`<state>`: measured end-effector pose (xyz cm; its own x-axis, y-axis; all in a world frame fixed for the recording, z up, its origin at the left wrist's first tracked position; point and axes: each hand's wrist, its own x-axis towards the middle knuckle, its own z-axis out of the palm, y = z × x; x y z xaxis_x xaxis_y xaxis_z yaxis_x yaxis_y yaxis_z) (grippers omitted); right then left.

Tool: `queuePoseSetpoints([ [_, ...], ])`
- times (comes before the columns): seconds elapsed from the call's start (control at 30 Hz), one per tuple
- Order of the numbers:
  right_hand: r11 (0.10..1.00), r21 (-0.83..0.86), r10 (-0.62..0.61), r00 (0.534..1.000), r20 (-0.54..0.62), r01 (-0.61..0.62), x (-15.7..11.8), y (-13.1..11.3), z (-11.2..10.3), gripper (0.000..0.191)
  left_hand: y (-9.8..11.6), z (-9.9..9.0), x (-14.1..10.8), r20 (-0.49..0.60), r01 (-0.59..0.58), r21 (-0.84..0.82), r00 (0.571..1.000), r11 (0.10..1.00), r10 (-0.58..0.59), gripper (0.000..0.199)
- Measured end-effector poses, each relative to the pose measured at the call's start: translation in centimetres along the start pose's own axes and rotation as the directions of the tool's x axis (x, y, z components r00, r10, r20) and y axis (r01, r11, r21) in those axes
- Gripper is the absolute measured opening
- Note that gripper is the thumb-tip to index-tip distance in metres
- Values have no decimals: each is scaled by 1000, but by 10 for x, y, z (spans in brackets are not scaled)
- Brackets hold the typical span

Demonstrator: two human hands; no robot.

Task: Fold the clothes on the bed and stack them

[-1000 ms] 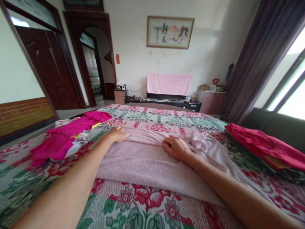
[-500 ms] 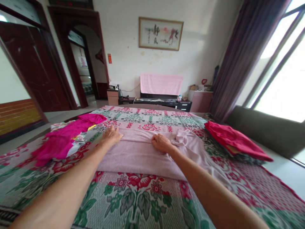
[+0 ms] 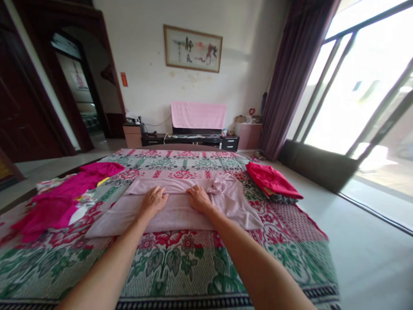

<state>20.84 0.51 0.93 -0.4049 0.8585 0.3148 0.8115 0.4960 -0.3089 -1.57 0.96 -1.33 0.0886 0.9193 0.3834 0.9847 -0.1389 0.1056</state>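
A pale pink shirt (image 3: 180,215) lies spread across the flowered cloth, its far edge folded over in a long strip. The cloth bunches up at its right part. My left hand (image 3: 155,200) rests on the middle of the shirt at the fold, fingers curled on the fabric. A short way to the right, my right hand (image 3: 198,198) has its fingers bent and closed on the same folded strip, beside the bunched part. Both sets of fingertips are partly hidden against the fabric.
Bright magenta clothing (image 3: 64,198) lies loosely heaped at the left. Folded red clothing (image 3: 272,181) is stacked at the right. The flowered cloth (image 3: 174,258) covers the table. Beyond stands a low black cabinet (image 3: 155,141); a glass door (image 3: 338,99) is at right.
My left hand has moved right along the shirt, closer to my right hand, uncovering the shirt's left end. My view has turned to the right.
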Motion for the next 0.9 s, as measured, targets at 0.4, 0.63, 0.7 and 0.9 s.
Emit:
queuePoseSetpoints([
  [0.4,979,195,-34,990,-138,61,-2,3,1,41,-4,2,-1,-43,-23,-17,999,1000,23,38],
  [0.63,946,324,108,958,-266,-17,-3,11,3,38,-2,-1,-1,-17,-3,-42,1000,999,2,39],
  [0.7,949,311,149,939,-310,-48,-4,12,-2,38,-3,-1,-1,-16,-2,-37,1000,999,1,39],
  [0.9,959,212,261,883,-391,-190,-10,23,-27,37,-4,2,-2,-12,4,27,1000,1000,-3,46],
])
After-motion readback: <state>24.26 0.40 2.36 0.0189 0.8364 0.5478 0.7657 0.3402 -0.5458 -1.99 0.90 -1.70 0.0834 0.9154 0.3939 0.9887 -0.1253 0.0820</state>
